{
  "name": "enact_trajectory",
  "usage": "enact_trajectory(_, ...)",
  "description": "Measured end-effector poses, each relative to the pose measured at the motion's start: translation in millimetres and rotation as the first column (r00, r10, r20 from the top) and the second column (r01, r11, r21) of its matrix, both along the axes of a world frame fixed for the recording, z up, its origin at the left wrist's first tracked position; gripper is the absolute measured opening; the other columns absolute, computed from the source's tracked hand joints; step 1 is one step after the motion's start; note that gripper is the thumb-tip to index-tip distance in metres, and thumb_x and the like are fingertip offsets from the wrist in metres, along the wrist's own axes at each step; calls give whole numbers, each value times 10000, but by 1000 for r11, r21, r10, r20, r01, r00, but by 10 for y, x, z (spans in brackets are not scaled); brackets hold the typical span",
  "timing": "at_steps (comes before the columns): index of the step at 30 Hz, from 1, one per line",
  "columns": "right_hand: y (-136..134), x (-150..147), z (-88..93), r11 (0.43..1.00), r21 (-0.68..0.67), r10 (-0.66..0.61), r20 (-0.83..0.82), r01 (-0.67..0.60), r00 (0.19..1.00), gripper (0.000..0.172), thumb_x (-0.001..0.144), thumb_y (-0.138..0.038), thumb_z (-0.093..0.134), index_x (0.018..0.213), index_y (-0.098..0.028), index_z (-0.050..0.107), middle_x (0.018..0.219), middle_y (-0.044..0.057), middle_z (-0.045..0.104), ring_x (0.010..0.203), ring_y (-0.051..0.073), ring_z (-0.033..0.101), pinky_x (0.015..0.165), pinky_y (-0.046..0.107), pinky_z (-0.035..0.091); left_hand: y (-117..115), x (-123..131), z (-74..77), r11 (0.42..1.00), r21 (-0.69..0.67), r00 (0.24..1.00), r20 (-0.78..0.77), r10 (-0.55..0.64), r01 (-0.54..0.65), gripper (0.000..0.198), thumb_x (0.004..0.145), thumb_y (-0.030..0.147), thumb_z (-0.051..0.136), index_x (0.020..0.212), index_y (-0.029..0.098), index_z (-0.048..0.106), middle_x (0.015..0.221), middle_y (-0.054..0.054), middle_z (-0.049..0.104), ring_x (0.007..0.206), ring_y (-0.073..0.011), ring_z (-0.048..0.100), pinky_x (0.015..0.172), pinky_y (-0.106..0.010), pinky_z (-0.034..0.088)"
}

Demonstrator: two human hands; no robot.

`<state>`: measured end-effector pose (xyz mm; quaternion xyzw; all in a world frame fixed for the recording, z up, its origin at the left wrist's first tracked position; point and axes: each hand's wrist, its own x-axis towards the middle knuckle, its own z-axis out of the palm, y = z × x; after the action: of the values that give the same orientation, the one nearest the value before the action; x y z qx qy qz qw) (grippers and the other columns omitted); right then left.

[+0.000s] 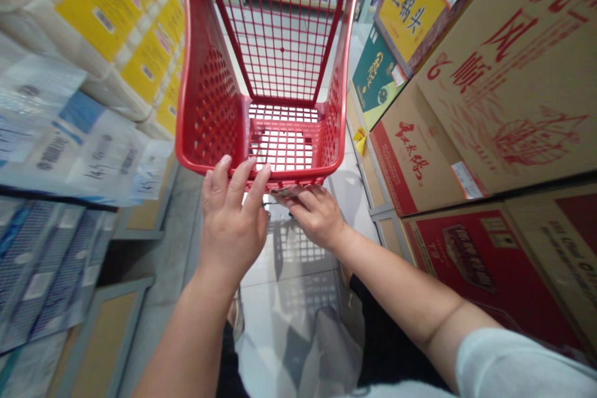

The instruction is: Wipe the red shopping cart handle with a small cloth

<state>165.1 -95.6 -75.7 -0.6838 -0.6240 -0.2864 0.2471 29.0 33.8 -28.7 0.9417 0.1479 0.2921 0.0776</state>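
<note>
A red plastic shopping cart point(209, 106) stands in a narrow aisle right in front of me, its basket holding nothing. My left hand point(233, 217) rests at the cart's near rim, fingers stretched up and slightly apart, fingertips touching the red edge. My right hand point(314, 214) reaches under the same rim, its fingers curled round a thin grey bar just below the basket.
On the left, shelves carry yellow-and-white wrapped packs point(135, 43) and blue-white packs point(56, 137). Stacked cardboard boxes point(513, 74) with red print fill the right side, with a green box point(375, 78) and a yellow box point(417, 3) farther along. Pale floor tiles point(289, 298) run below.
</note>
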Motion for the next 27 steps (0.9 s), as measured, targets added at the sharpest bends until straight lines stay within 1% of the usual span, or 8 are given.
enact_trajectory(4, -59, 32, 41, 998, 54, 14, -31, -12, 999, 177, 918, -192, 602, 1063, -229, 696, 1116, 57, 664, 1020, 160, 566, 914, 303, 479, -14, 4, -3, 1000, -14, 1000, 10, -15, 15, 685, 829, 111, 501, 1479, 248, 332, 1514, -91, 338, 1468, -303, 146, 1194, -583, 144)
enact_trajectory(8, -45, 101, -105, 1000, 25, 17, 23, -17, 1000, 163, 901, -210, 631, 1041, -240, 708, 1122, 57, 671, 1087, 177, 560, 974, 343, 467, -24, 14, -9, 999, -40, 1000, 21, -21, 22, 688, 820, 122, 511, 1474, 252, 341, 1520, -86, 331, 1469, -308, 143, 1198, -585, 128)
enact_trajectory(12, 2, 147, -286, 991, 110, -87, 116, 74, 989, 242, 878, -304, 675, 1119, -328, 682, 1148, 10, 674, 1150, 178, 527, 1033, 337, 411, -26, 30, -8, 999, -35, 1000, 5, 1, -1, 670, 824, 122, 508, 1465, 249, 358, 1518, -86, 335, 1470, -304, 142, 1204, -568, 129)
enact_trajectory(16, 18, 173, -269, 979, 197, -85, 142, 56, 986, 239, 870, -342, 689, 1108, -365, 678, 1109, -26, 691, 1139, 175, 528, 1038, 333, 381, -14, 31, -9, 1000, -15, 1000, -2, 3, -3, 670, 827, 123, 505, 1469, 243, 351, 1517, -90, 336, 1470, -303, 145, 1203, -564, 140)
enact_trajectory(18, 8, 177, -197, 986, 166, -39, 101, 22, 994, 220, 877, -316, 684, 1096, -338, 686, 1086, -22, 697, 1090, 161, 558, 1012, 313, 399, -10, 18, -14, 1000, -8, 1000, -3, -2, 2, 669, 829, 124, 506, 1469, 240, 349, 1516, -91, 339, 1469, -305, 148, 1202, -566, 142)
enact_trajectory(21, -10, 158, -84, 998, 59, 25, 19, -26, 1000, 258, 903, -268, 651, 1156, -319, 663, 1089, -6, 692, 999, 132, 593, 964, 286, 430, -18, -8, -18, 1000, -1, 1000, -1, -5, 5, 660, 838, 129, 505, 1468, 245, 348, 1519, -83, 335, 1466, -309, 158, 1201, -572, 145)
enact_trajectory(25, -20, 96, 16, 1000, 6, 29, 19, -29, 999, 236, 922, -260, 620, 1153, -273, 666, 1157, 12, 674, 1108, 160, 568, 1019, 323, 417, -21, 17, 2, 1000, -22, 1000, 2, 5, -5, 640, 858, 131, 507, 1463, 277, 355, 1528, -32, 323, 1462, -302, 178, 1223, -533, 136)
enact_trajectory(27, -28, 62, 45, 996, -94, 12, 38, -8, 999, 214, 937, -294, 604, 1141, -283, 667, 1221, 3, 648, 1153, 159, 551, 1045, 329, 407, 4, 57, 4, 999, -39, 1000, 5, 9, -9, 643, 860, 129, 528, 1462, 280, 357, 1533, -20, 314, 1458, -312, 183, 1223, -539, 135)
